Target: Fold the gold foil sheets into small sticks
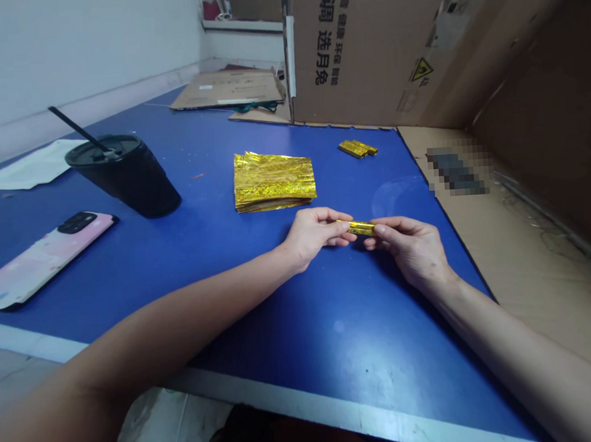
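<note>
Between my two hands is a narrow folded strip of gold foil paper (362, 228), held level just above the blue table. My left hand (316, 233) pinches its left end between thumb and fingers. At the other end, my right hand (413, 246) grips it the same way, thumb on top. Behind my left hand lies a stack of gold foil sheets (274, 181), its edges slightly uneven. Several small folded gold foil pieces (358, 148) rest together farther back on the right.
A black tumbler (127, 178) with a straw stands at the left, near a pink phone (47, 259) and white paper (26, 165). Flat cardboard (227, 89) lies at the back. A large cardboard box (365, 50) borders the blue table (302, 327) behind and right.
</note>
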{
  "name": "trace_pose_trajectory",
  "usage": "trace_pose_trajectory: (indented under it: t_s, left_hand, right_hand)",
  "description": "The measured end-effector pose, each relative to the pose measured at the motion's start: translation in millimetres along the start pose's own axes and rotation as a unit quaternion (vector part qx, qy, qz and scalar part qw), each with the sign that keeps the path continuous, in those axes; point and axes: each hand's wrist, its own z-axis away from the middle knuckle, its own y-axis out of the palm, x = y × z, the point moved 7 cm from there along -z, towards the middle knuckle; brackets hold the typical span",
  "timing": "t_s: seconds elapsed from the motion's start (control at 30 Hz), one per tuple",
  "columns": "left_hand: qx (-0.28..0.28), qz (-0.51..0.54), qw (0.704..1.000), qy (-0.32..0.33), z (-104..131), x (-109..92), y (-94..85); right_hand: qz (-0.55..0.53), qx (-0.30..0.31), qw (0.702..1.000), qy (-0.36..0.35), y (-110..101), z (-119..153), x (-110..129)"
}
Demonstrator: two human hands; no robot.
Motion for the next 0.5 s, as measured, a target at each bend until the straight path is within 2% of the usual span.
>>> trace_pose_trajectory:
  t_s: [0.37,0.5]
  left_hand:
    - [-0.020,0.001,1.000,0.017,1.7,-5.3,-1.6]
    - [-0.011,-0.006,0.999,0.034,3.0,-6.7,0.6]
  right_hand:
    - [-0.010,-0.012,1.000,-0.011,-1.8,-1.2,2.1]
    - [0.021,0.029,0.999,-0.036,3.2,0.3,6.5]
